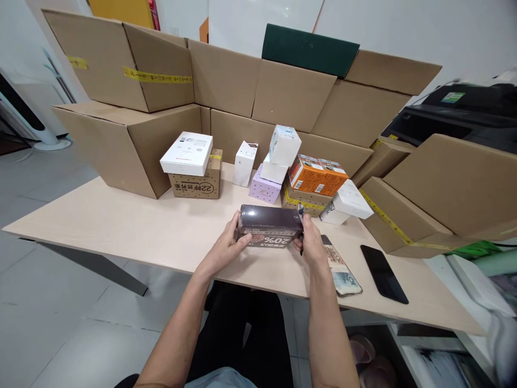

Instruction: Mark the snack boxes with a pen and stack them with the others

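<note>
A dark brown box point(270, 218) in shiny clear wrap is held just above the table's front part, its "20%" print upside down to me. My left hand point(230, 245) grips its left end, thumb across the printed front side. At its right end, my right hand point(310, 237) is closed with the thumb on top and curled fingers at the side. A small dark, shiny bit point(301, 210) sticks up beside the right thumb; I cannot make out whether it is wrap or a separate item. Behind the box stand a lilac dotted box point(264, 188) and a brown carton with yellow tape point(305, 202).
Large open cartons point(226, 81) line the table's back. White boxes point(188, 153), point(244, 164) and orange boxes point(319, 175) stand before them. Right of my hand lie a flat item with a banknote-like print point(341, 269) and a black phone point(383, 274).
</note>
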Motion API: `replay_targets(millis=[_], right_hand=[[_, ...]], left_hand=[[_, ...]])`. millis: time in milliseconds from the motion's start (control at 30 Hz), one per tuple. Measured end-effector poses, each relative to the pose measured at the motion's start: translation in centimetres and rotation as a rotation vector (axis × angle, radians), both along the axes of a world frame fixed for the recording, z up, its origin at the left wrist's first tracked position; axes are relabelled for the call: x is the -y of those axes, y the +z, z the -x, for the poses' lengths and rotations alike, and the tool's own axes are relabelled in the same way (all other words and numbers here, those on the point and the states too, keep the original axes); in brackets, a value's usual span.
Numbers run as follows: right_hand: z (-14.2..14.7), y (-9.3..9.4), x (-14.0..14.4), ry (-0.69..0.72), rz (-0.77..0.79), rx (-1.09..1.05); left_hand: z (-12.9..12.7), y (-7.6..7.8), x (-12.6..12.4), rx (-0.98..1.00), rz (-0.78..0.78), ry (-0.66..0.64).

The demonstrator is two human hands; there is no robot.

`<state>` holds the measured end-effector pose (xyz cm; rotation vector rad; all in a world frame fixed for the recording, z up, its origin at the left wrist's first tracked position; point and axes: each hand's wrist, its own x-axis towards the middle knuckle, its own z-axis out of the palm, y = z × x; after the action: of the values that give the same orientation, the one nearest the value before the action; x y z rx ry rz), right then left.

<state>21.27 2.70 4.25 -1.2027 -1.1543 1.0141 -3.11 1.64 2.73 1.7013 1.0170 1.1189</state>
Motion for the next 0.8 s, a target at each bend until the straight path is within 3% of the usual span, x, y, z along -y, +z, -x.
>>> replay_targets(millis=[100, 233, 400, 567, 633, 733, 800], right_hand=[[-0.3, 0.0, 0.5, 0.090, 0.017, -0.069], [-1.0, 0.0, 0.9, 0.101, 0.116, 0.045], [-1.5, -0.4, 0.7, -0.002, 0.152, 0.296], [-2.0, -0.7, 0.9, -0.056, 0.194, 0.487], [-2.2, -0.2, 0.9, -0.160, 0.117, 0.432], [-2.2, 1.7, 0.8, -0.392, -0.110, 0.111], [-1.9, 3.3, 0.5, -0.420, -0.242, -0.117]], left_hand=[[-0.2, 0.8, 0.2, 0.028, 0.096, 0.080], [-0.6, 1.0, 0.4, -0.091, 0.165, 0.227], [-1.3, 0.6, 0.9, -0.207, 0.112, 0.306], [-1.7, 0.4, 1.4, -0.301, 0.088, 0.287], [-1.9, 0.5, 1.8, -0.354, -0.001, 0.348], [-3.1, 0.8, 2.7, -0.445, -0.299, 0.463], [-4.5, 1.2, 3.3, -0.503, -0.491, 0.422]])
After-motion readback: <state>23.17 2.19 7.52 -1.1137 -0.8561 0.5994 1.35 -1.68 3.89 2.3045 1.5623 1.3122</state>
